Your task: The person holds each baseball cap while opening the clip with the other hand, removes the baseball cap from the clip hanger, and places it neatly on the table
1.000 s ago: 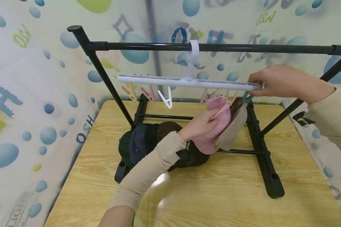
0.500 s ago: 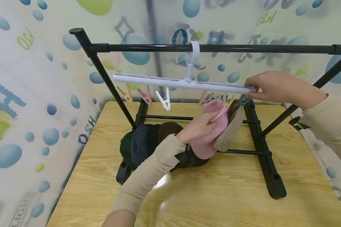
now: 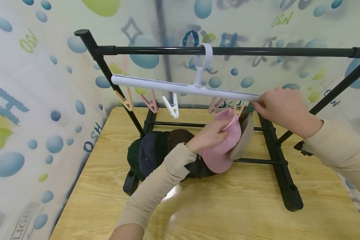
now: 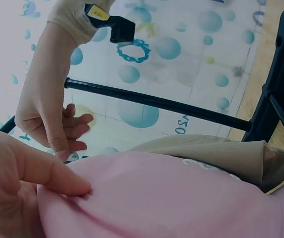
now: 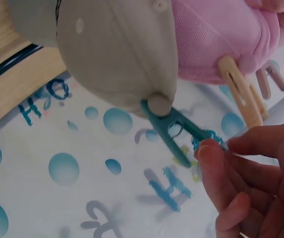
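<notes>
My left hand (image 3: 208, 136) pinches the edge of a pink cap (image 4: 147, 188) between thumb and fingers. A yellow-orange clothespin (image 5: 239, 91) grips that cap's upper edge below the white hanger (image 3: 168, 87). Just right of it hangs a beige cap (image 5: 117, 49), with a teal clothespin (image 5: 169, 131) clamped on its edge. At the hanger's right end, my right hand (image 3: 285, 108) has thumb and fingertips pinched at the teal clothespin's upper handle. The hanger's right end is partly hidden by this hand.
The hanger hooks over a black rack (image 3: 156, 50) standing on the wooden table (image 3: 228, 206). A white clothespin (image 3: 172, 106) and pink ones hang along it. Dark caps, including a navy cap (image 3: 150, 153) and a brown cap (image 3: 178, 138), lie overlapped behind my left forearm.
My right hand has moved left and slightly down, and its wrist has turned. The hanger has swung, its left end shifting left and its right end moving left and lower. My left hand barely moved.
</notes>
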